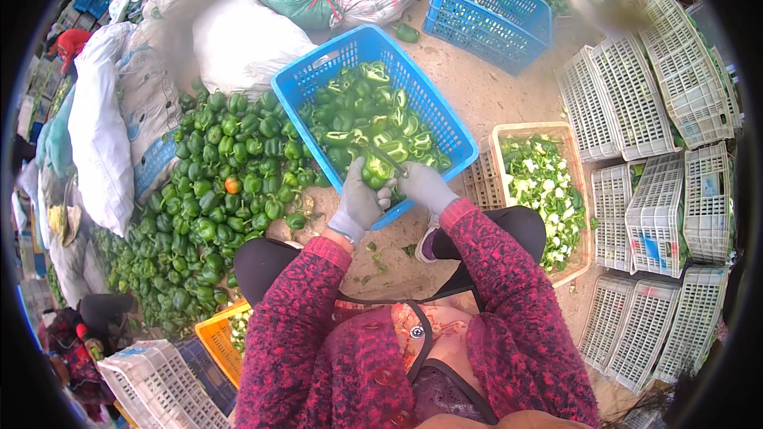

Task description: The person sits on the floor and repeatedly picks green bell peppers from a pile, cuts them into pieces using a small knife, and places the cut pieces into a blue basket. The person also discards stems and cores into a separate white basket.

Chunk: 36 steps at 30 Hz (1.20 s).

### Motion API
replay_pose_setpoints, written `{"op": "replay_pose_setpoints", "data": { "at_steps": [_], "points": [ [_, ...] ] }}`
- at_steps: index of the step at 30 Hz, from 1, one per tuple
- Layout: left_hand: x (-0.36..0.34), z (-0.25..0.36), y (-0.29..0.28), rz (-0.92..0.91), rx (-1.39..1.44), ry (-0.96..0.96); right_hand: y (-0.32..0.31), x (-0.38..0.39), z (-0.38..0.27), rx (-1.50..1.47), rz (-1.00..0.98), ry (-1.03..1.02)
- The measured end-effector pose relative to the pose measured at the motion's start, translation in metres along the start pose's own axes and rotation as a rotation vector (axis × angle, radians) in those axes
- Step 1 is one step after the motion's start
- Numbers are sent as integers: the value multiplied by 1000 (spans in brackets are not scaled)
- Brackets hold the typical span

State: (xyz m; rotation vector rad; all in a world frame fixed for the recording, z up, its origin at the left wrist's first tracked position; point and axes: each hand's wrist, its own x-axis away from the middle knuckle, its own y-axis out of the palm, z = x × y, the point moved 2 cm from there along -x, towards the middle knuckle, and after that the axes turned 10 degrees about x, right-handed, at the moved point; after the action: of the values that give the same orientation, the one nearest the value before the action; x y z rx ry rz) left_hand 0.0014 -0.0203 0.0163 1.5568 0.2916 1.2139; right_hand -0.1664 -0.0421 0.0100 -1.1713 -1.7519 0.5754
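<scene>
The left hand (359, 202) is wrapped tight around a green pepper (375, 171), held just over the near edge of the blue crate (296, 87). The right hand (425, 187) sits right beside it, closed on a thin knife (383, 156) that slants up and left across the pepper. The blade's tip is hard to see.

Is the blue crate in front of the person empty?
No, the blue crate holds many cut green pepper pieces, and both gloved hands work over its near edge.
</scene>
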Motion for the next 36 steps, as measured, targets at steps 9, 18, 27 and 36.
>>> {"op": "replay_pose_setpoints", "data": {
  "at_steps": [9,18,27,36],
  "points": [
    [-2,11,5,-168,-419,-104,-32,17,6,-770,-76,-66],
    [-8,-10,19,134,-1287,758,-25,18,-8,-610,22,60],
    [-18,-19,15,-15,-1311,966,-17,6,9,-641,-17,33],
    [-12,-25,27,-138,-660,456,-23,18,12,-1200,-140,34]
  ]
}}
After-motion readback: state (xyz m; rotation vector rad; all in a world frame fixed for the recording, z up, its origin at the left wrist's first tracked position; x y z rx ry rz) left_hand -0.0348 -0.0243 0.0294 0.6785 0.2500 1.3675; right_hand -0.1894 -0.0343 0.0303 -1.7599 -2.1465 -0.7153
